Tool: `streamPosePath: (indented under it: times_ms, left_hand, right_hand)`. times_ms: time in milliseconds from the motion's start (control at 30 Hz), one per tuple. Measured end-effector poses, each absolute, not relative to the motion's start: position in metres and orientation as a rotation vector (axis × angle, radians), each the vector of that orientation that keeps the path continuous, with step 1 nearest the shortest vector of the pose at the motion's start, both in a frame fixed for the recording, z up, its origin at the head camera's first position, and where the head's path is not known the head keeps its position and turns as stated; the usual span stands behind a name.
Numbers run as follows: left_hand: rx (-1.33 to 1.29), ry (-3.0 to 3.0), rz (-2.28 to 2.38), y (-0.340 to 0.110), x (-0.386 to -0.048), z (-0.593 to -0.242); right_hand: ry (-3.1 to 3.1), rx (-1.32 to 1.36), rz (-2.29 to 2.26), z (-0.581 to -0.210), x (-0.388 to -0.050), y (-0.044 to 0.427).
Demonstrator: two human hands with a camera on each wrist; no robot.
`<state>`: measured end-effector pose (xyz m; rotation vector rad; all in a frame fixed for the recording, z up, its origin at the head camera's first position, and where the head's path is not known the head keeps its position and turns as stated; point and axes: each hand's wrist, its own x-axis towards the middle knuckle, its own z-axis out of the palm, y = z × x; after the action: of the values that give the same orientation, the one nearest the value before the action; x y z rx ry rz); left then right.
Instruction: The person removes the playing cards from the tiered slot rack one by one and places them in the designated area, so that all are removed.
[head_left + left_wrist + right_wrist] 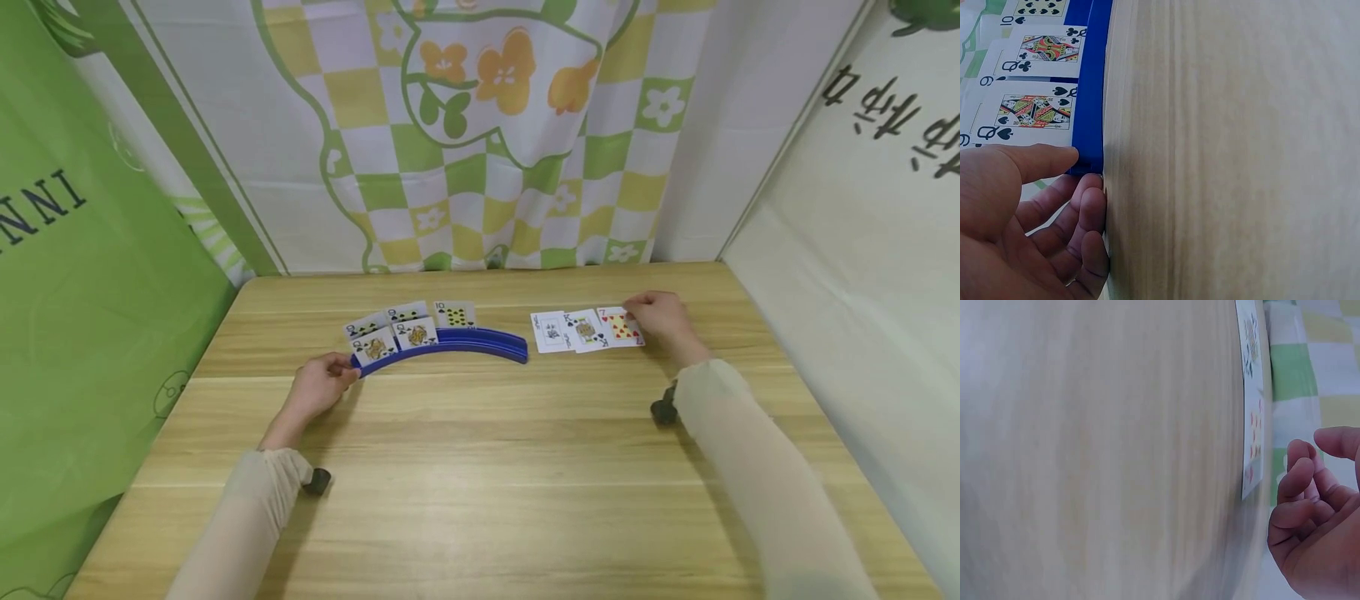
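In the head view my left hand (pixel 318 387) grips the left end of a curved blue card holder (pixel 487 342). The left wrist view has the thumb on top of that end and the fingers bent beneath. A queen of spades (pixel 1034 112) and a queen of clubs (pixel 1050 50) stand in the front slot. Behind are a ten of spades (pixel 455 315) and two partly covered cards. At the right, my right hand (pixel 663 321) is over the edge of a seven of hearts (pixel 618 327). Its fingers are loosely bent, apart from the card in the right wrist view.
Left of the seven lie a king of spades (pixel 584 331) and a mostly white card (pixel 550 332), overlapping in a row. All of this is on a wooden table (pixel 480 467). A patterned curtain (pixel 510 192) hangs behind the table's far edge.
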<state>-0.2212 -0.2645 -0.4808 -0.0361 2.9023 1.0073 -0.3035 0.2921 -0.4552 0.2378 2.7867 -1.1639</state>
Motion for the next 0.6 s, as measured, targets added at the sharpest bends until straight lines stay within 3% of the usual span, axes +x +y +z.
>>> streamPosePath:
  times_ms: [600]
  left_hand:
    - [-0.022, 2.905, 0.994, -0.265, -0.222, -0.481]
  right_hand:
    - [2.717, 0.147, -1.212, -0.441, -0.303, 0.264]
